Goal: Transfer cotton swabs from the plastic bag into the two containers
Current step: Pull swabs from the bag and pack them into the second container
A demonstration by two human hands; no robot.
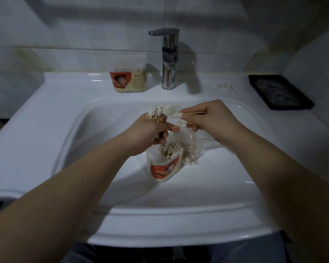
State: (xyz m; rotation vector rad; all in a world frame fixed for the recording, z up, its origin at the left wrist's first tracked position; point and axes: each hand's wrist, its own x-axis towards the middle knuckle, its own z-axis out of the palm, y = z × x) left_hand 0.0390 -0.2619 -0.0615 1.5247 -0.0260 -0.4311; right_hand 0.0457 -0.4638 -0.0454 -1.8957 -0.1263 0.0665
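Sink point(46, 111) | left fingers point(166, 126) grip upright swab bundle point(156, 113) | right fingers point(187, 117) pinch sideways-lying swabs point(198, 112)

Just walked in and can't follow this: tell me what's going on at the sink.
A person works over a white ceramic sink. The left hand grips a thick bundle of wooden-stick cotton swabs; the right hand pinches a few loose swabs. In the basin below, an open white plastic container with a red label stands partly filled, with a clear plastic bag of swabs beside it. A second red-labelled container sits by the chrome tap.
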